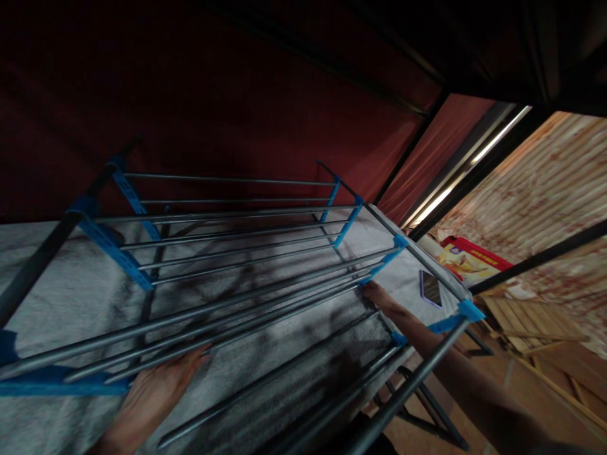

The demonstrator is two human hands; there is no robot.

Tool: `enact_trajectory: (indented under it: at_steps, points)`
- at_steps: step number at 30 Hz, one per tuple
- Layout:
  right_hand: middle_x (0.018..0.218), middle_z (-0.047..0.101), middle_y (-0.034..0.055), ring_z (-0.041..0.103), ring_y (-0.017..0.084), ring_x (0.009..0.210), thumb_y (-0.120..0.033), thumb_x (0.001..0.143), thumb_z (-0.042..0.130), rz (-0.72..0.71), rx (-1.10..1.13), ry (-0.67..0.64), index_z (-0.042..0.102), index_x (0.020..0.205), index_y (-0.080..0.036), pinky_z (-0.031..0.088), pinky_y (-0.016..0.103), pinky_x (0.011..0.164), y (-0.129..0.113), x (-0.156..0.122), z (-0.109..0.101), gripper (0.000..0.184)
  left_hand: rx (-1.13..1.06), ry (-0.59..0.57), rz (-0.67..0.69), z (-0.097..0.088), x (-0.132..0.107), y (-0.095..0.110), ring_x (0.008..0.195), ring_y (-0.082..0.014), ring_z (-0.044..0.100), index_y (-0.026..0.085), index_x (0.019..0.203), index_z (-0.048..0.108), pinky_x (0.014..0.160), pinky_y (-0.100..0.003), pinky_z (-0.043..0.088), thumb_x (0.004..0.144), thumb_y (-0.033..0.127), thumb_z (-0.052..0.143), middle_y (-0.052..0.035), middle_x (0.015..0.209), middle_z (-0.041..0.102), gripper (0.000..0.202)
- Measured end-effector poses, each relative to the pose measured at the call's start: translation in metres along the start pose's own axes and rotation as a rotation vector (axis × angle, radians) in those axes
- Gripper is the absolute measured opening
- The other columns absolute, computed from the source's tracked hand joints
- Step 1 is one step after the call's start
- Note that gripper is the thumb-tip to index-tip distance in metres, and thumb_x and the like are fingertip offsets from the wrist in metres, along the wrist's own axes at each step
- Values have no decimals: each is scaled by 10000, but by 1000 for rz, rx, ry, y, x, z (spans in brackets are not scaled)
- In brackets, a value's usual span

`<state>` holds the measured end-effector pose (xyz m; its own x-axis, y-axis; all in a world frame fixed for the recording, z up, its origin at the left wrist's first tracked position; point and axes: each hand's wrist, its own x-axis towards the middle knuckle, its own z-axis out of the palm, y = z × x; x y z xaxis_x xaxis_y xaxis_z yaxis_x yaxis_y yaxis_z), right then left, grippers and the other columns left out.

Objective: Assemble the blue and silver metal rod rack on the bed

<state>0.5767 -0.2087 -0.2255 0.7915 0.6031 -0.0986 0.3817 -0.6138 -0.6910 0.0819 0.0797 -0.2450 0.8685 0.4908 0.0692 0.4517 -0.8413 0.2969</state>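
Note:
A shoe-rack-like frame of grey metal tubes and blue plastic side brackets lies on a grey cloth-covered surface. My left hand is at lower left, fingers closed along the lowest tube of the nearer middle tier, close to a blue bracket. Its thumb is hidden. Across the frame, my right hand has its fingers closed at the other end of that tube, by another blue bracket; the fingertips are partly hidden. Nearer me, a loose-ended tube slants over the cloth.
A phone lies on the cloth beyond my right forearm. Past the edge are a red and yellow box and a wooden slatted chair. Dark red sheeting hangs behind the frame, and dark posts stand at right.

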Motion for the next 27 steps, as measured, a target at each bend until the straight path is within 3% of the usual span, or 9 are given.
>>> enact_trajectory:
  at_steps: [9, 16, 22, 27]
  points:
    - [809, 641, -8, 602, 121, 697, -326, 917, 655, 144, -174, 85, 629, 923, -146, 514, 287, 687, 7, 5, 17, 182, 67, -8, 44, -5, 0, 6, 1096, -339, 694, 314, 1249, 688, 946, -540, 594, 987, 471, 201, -45, 1199, 732, 575]
    - [836, 660, 23, 637, 160, 799, -261, 855, 662, 144, -254, 125, 641, 911, -144, 520, 310, 763, 9, 7, 25, 131, 77, -16, 10, -9, 0, 7, 1065, -351, 702, 342, 1220, 710, 980, -555, 571, 967, 510, 204, -30, 1164, 745, 591]
    - [1063, 655, 128, 645, 254, 1015, -331, 766, 650, 179, -299, 221, 616, 1105, -143, 509, 320, 837, 10, 5, 36, 389, 47, -30, -26, -10, -2, 5, 1088, -357, 692, 329, 1228, 703, 955, -540, 578, 966, 527, 198, -43, 1153, 748, 603]
    - [1140, 627, 155, 617, 277, 1091, -368, 791, 624, 206, -325, 244, 583, 1158, -158, 509, 358, 873, 10, 4, 41, 424, 25, -41, 9, -8, -2, 2, 1098, -342, 690, 357, 1263, 680, 941, -505, 593, 966, 501, 248, -11, 1183, 739, 544]
